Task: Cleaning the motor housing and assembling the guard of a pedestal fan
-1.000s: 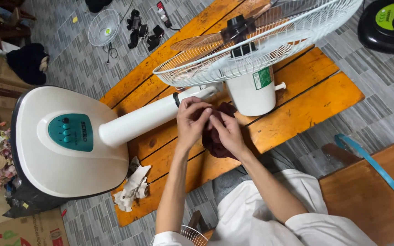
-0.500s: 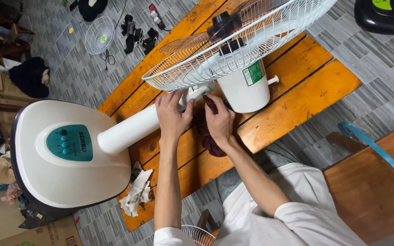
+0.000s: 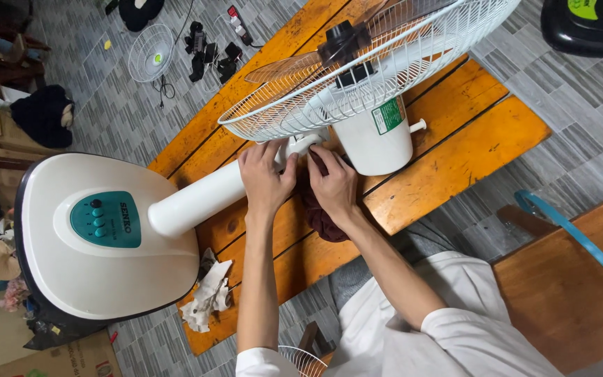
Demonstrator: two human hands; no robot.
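Observation:
A white pedestal fan lies on its side across an orange wooden table (image 3: 469, 153). Its wide base with a teal button panel (image 3: 106, 237) points left, and the wire guard (image 3: 385, 77) with the white motor housing (image 3: 378, 136) points right. My left hand (image 3: 266, 178) grips the top of the white pole (image 3: 197, 199) where it meets the fan's neck. Just to its right, my right hand (image 3: 333, 185) holds a dark red cloth (image 3: 319, 220) against the neck joint. The joint itself is mostly hidden by my fingers.
A crumpled white rag (image 3: 207, 297) lies near the table's front edge. On the tiled floor behind are a loose fan grille (image 3: 150, 52), black parts and a power strip (image 3: 211, 52). A black device (image 3: 587, 24) sits at top right, and a wooden seat (image 3: 567, 279) at right.
Both hands have moved along the pole toward the fan's neck, the cloth going with the right hand. The view has shifted slightly.

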